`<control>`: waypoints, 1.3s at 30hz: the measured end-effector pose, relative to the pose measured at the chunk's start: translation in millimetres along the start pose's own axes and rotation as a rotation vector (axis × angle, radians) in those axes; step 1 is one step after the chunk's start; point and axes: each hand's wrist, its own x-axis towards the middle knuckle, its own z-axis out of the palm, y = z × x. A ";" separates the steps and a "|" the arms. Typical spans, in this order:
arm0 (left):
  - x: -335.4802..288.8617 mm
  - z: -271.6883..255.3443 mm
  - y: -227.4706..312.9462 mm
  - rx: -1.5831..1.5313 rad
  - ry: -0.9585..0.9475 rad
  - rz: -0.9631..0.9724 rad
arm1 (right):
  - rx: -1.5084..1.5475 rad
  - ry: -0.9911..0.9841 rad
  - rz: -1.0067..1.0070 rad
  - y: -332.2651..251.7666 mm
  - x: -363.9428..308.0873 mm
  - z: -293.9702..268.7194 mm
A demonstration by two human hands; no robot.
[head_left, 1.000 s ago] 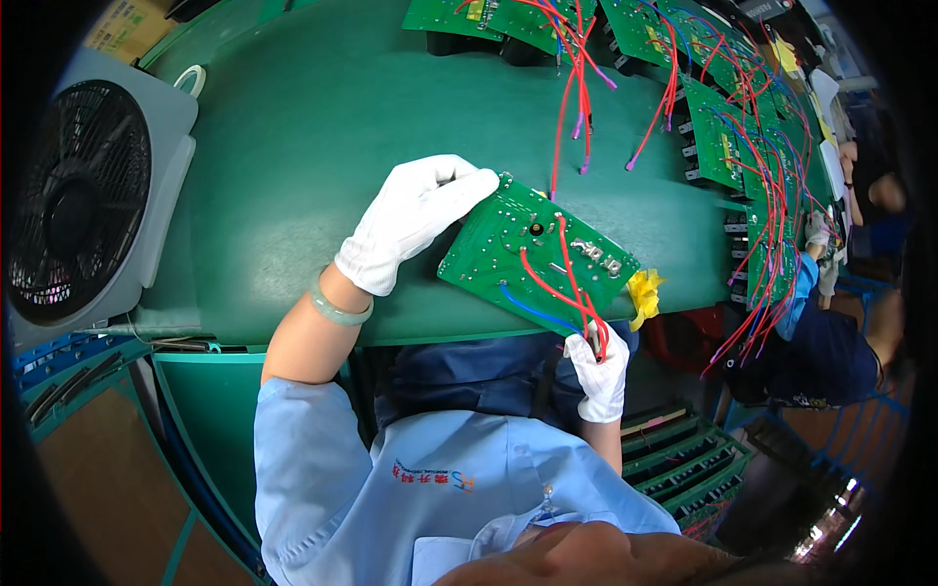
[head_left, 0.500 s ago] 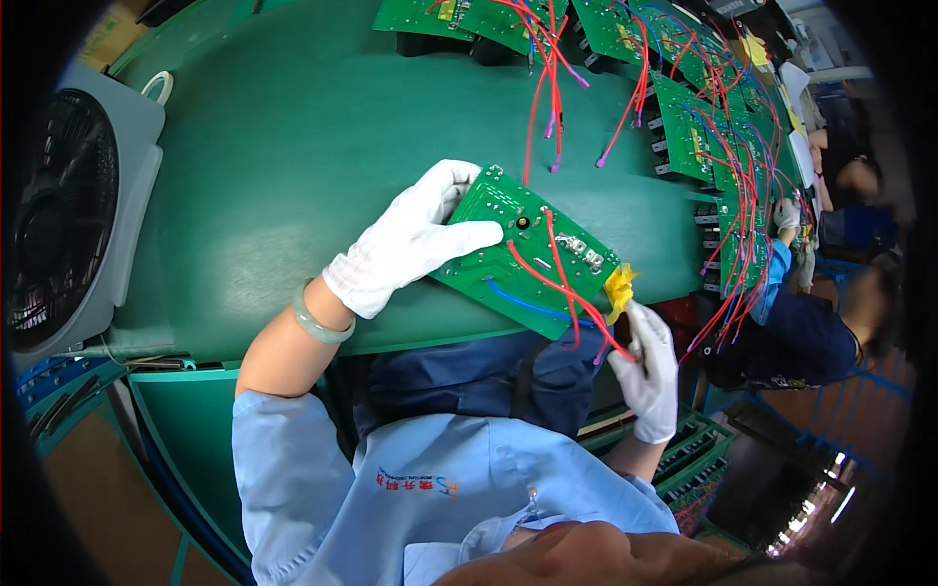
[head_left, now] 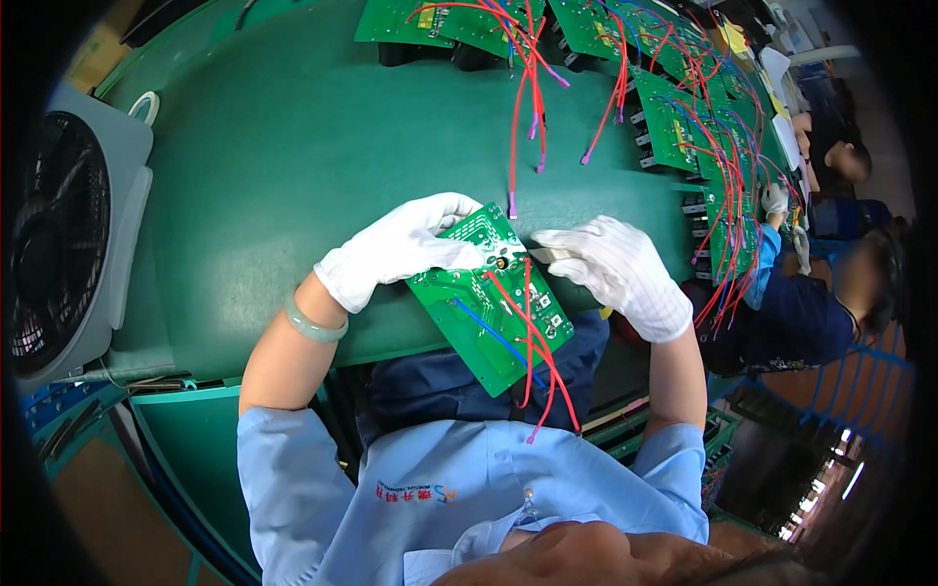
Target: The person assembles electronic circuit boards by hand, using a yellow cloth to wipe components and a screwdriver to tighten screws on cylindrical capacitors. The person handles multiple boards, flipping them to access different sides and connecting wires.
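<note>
My left hand [head_left: 401, 244], in a white glove, grips a green circuit board [head_left: 467, 337] by its upper left edge, thumb on top. The board is tilted over the table's near edge and my lap. Red wires [head_left: 532, 337] and a blue wire [head_left: 486, 326] rise from its face and hang past its lower right side. My right hand [head_left: 620, 269], also gloved, hovers just right of the board's upper corner, fingers stretched toward it and slightly apart. Nothing shows in it. A bit of yellow [head_left: 606, 313] peeks out below that hand, mostly hidden.
Several wired green boards [head_left: 669, 122] stand along the table's far and right sides, their red leads trailing onto the green tabletop [head_left: 293, 146]. A grey fan [head_left: 73, 234] stands at the left. To the right, a co-worker's gloved hand [head_left: 775, 199] is among the boards.
My right hand has left the red wire end and yellow piece, moving up beside the board's upper corner. The board has turned clockwise and come lower, still in my left hand.
</note>
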 end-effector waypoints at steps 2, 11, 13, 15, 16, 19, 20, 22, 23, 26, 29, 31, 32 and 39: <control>0.3 -0.9 -0.9 0.022 -0.001 0.003 | 0.005 -0.011 -0.090 5.2 9.5 4.5; 0.5 -1.8 -1.4 0.018 -0.036 0.016 | 0.214 -0.099 -0.109 26.5 20.8 8.6; 0.6 -2.8 -3.0 0.005 -0.038 0.013 | 0.248 -0.117 -0.105 28.0 23.3 7.9; 0.4 -3.1 -3.9 -0.015 -0.045 0.016 | 0.241 -0.124 -0.106 27.8 25.6 7.1; 0.3 -2.7 -3.7 -0.028 -0.050 0.021 | 0.217 -0.121 -0.109 25.9 27.0 6.2; 0.1 -3.6 -4.0 -0.022 -0.053 0.024 | 0.188 -0.092 -0.115 22.5 29.5 7.5; 0.3 -4.1 -4.2 -0.012 -0.052 0.023 | 0.185 -0.078 -0.116 22.0 29.7 7.9; 1.2 -4.3 -4.9 -0.025 -0.056 0.019 | 0.208 -0.098 -0.121 24.1 28.7 6.9; 1.5 -4.0 -5.3 -0.031 -0.058 0.018 | 0.220 -0.107 -0.122 25.2 28.2 6.3; -1.0 -1.7 -0.6 -0.031 -0.055 0.020 | 0.234 -0.139 -0.109 25.2 30.0 1.2; -1.5 -1.9 -0.3 -0.021 -0.053 0.018 | 0.203 -0.139 -0.104 20.1 34.4 1.6; -1.0 -1.9 -0.7 -0.052 -0.065 0.018 | 0.173 -0.089 -0.104 19.4 32.7 5.0; -0.7 -1.7 -0.9 -0.067 -0.072 0.018 | 0.158 -0.064 -0.105 19.1 31.8 6.1; -0.9 -1.6 -2.1 -0.085 -0.066 0.020 | 0.147 -0.043 -0.063 13.4 27.9 7.3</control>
